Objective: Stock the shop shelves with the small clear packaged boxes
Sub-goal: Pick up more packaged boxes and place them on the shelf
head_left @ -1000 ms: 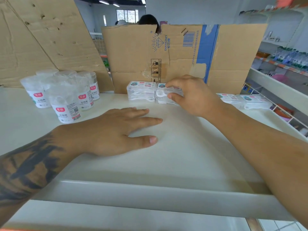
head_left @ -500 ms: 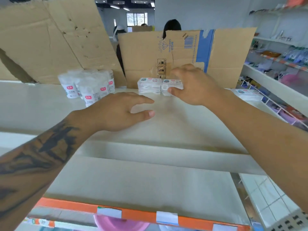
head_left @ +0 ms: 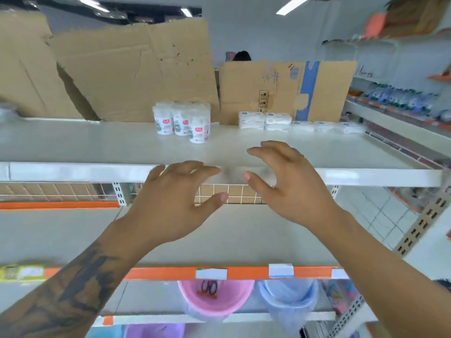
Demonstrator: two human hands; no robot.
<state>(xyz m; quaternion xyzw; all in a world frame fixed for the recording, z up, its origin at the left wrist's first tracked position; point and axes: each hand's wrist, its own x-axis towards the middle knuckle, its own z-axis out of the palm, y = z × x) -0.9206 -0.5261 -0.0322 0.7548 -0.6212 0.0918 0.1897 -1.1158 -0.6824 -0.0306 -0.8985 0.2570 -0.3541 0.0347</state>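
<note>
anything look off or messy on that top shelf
Yes. The torn, creased cardboard sheets leaning behind the top shelf look makeshift. The clear boxes are uneven too: two stacks by the cardboard, then a single low row trailing right.

Single head-worn view, forward and slightly down, close before the white top shelf (head_left: pixel 73 142).

Both forearms reach forward and upward, side by side. The left hand (head_left: pixel 175 198) is palm down, fingers loosely spread and slightly bent, thumb out to the side, holding nothing. The right hand (head_left: pixel 285 184) is likewise empty, fingers gently curved, thumb pointing toward the left hand. The left forearm bears a dark tattoo
</note>
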